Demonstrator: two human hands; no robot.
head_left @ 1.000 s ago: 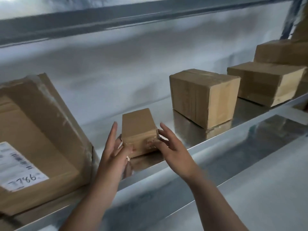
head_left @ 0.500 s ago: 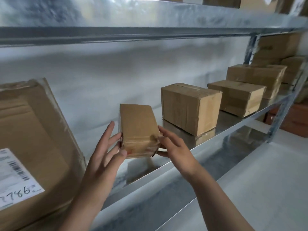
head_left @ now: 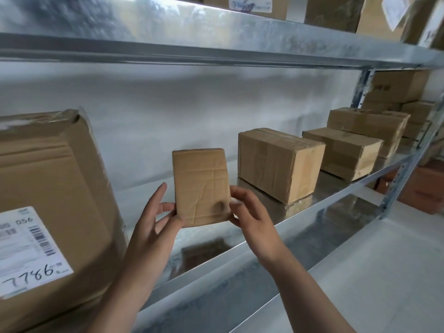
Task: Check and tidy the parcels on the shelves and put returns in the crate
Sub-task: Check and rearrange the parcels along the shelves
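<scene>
A small brown cardboard parcel (head_left: 200, 186) is held upright above the metal shelf (head_left: 300, 212), its creased flat face turned toward me, with a dark smudge near its lower right corner. My left hand (head_left: 153, 227) grips its lower left edge. My right hand (head_left: 252, 212) grips its lower right edge. No label shows on the face I see. No crate is in view.
A large box (head_left: 48, 200) with a white label reading 7786 stands at the left. Three taped boxes (head_left: 278, 162) (head_left: 343, 152) (head_left: 370, 126) sit in a row to the right. More boxes (head_left: 336, 10) fill the shelf above. A lower shelf (head_left: 360, 272) lies below.
Both hands have lifted the small parcel off the shelf and tipped it upright, so a broad face now points at me. The view has risen to show the upper shelf.
</scene>
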